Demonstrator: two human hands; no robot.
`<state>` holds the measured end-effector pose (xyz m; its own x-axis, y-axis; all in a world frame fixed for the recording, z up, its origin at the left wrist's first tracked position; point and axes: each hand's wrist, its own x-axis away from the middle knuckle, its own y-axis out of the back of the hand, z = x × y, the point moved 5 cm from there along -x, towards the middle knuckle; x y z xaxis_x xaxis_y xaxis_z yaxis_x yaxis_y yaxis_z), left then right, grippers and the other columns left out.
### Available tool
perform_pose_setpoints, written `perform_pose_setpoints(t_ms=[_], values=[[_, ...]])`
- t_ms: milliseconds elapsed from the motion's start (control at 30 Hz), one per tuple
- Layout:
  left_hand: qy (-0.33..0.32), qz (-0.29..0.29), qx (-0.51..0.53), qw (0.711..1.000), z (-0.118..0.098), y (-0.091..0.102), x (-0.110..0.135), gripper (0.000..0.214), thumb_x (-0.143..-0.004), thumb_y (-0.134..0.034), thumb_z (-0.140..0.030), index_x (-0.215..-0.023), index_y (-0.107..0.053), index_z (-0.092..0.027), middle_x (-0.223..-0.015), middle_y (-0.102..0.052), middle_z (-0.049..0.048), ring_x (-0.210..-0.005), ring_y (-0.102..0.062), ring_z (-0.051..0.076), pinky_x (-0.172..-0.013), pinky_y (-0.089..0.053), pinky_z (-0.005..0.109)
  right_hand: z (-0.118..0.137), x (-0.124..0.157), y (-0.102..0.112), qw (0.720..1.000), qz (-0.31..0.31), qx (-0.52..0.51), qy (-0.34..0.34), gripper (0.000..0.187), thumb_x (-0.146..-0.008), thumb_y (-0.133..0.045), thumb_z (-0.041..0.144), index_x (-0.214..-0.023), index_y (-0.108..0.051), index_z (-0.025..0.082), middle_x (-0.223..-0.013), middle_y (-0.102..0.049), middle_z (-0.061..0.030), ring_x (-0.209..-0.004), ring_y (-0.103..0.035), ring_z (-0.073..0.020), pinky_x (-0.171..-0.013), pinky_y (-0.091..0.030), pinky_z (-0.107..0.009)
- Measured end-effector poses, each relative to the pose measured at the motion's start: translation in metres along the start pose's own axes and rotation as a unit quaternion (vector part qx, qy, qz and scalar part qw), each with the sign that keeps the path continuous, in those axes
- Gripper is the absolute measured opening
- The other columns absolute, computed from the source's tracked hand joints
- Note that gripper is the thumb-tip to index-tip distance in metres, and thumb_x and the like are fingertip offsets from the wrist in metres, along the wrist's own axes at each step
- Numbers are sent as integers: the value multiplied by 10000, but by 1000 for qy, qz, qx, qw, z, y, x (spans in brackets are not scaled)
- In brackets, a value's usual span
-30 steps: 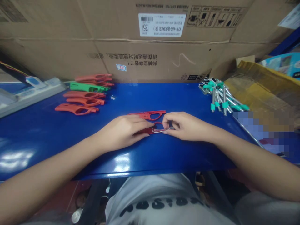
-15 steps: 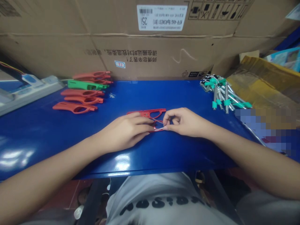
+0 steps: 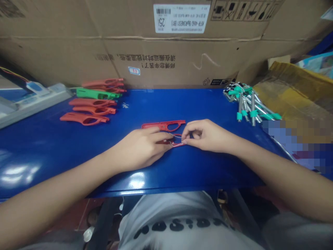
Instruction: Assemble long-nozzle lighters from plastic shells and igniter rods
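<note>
Moved since half a second ago: left hand [image 3: 142,147], thumb now farther along the near red plastic half-shell [image 3: 178,144] and closer to the right hand [image 3: 205,136]. Counted at the hands: two such half-shells, with the far red plastic half-shell [image 3: 156,126], looped toward one end, lying just beyond the left fingers. Counted well beyond the left hand: five orange-red plastic handles [image 3: 74,117] and at least one bright green plastic handle [image 3: 87,93]. Beyond the right hand, too overlapped to count: slim silver metal tubes with mint-green bands [image 3: 253,100]. Mostly hidden under the left hand and clamped by its fingers: near half-shell, one end showing toward the right hand. Closed together at right thumb and forefinger, apparently on a thin pale wire [image 3: 176,135] spanning both hands. Unchanged from earlier: places of handles and tubes.
</note>
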<state>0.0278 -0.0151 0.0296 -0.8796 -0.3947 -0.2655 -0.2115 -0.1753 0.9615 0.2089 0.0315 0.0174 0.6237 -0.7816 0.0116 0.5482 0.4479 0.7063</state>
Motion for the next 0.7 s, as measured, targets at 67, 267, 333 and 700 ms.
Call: perform_pose_setpoints(t_ms=[67, 267, 333, 700], values=[[-9, 5, -17, 1000, -2, 1, 0, 310, -1038, -480, -264, -1193, -742, -206, -1206, -734, 80, -1064, -688, 247, -836, -608, 357, 1, 1, 2, 999, 25, 9, 41, 92, -837, -675, 135, -889, -746, 163, -787, -663, 4, -580, -480, -71, -561, -368, -212], [-10, 7, -34, 999, -3, 0, 2, 342, -1054, -429, -237, -1195, -737, -195, -1169, -741, 67, -1005, -698, 224, -777, -601, 330, 3, 4, 7, 990, 43, 35, 127, 114, -885, -649, 134, -952, -736, 165, -863, -688, -13, -622, -516, -77, -593, -400, -212], [-12, 4, -33, 999, -3, -1, 3, 335, -1049, -434, -223, -1189, -736, -191, -1171, -742, 64, -1002, -696, 225, -784, -597, 332, 4, 5, 6, 988, 51, 40, 143, 141, -893, -632, 119, -958, -747, 170, -915, -703, -28, -666, -548, -85, -616, -415, -215], [-10, -9, 13, 1000, -2, 3, 2, 309, -1039, -454, -205, -1161, -738, -202, -1120, -763, 62, -915, -701, 194, -779, -578, 301, 12, 8, 7, 985, 70, 58, 144, 177, -884, -635, 147, -989, -774, 177, -950, -721, -48, -632, -563, -86, -623, -444, -230]])
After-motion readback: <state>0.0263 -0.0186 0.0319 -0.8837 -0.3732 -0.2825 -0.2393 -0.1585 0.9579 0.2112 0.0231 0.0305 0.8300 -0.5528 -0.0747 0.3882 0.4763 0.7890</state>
